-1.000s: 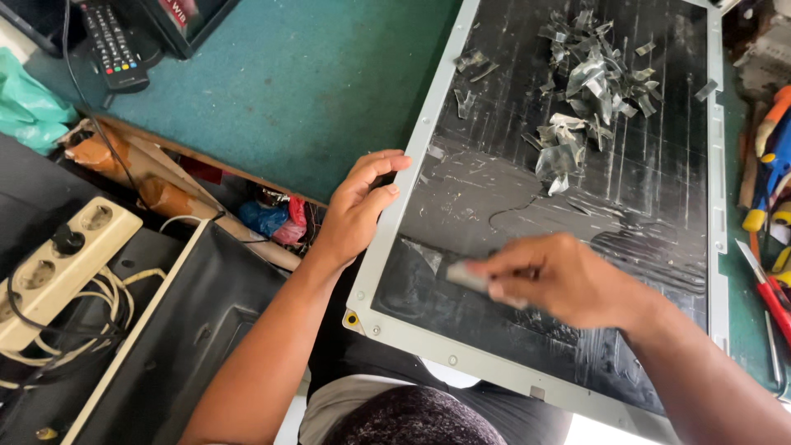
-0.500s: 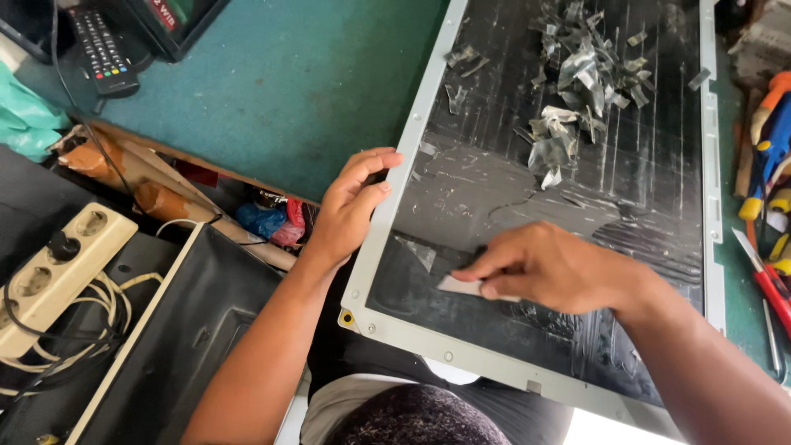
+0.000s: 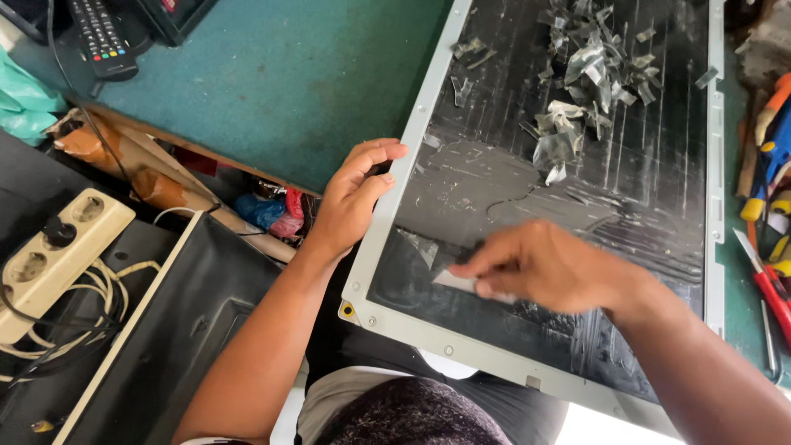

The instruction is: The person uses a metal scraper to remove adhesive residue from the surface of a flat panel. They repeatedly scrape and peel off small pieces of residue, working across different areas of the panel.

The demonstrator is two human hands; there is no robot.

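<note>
The right hand (image 3: 548, 268) is closed in a pinch: thumb and fingertips squeeze a small flat grey scraper blade (image 3: 456, 282), whose edge lies against the dark glossy surface of the large flat display panel with a pale grey metal frame (image 3: 395, 227). The hand is slightly blurred, so the exact finger placement on the blade cannot be made out. The blade sits in the near left part of the panel, just below a torn flap of thin translucent film (image 3: 422, 245) that lifts off the dark surface.

The left hand (image 3: 353, 198) grips the left edge of the panel frame. Its fingers curl over the rim onto the glass side, with the thumb alongside the frame; the hand is half closed around the edge and holds nothing else.

Farther up the panel, well apart from both hands, lies a loose heap of curled silvery film scraps (image 3: 585, 70). Scratchy pale streaks run across the dark surface between that heap and the right hand.

The panel rests on a teal floor covering (image 3: 272, 91). To the left, near the left forearm, stand a black plastic housing with a pale rim (image 3: 177, 330) and a cream multi-socket power strip (image 3: 49, 251) with tangled cables. A black remote control (image 3: 100, 37) lies at the upper left. At the right edge, beside the frame, are tools with red and orange handles (image 3: 770, 292).
</note>
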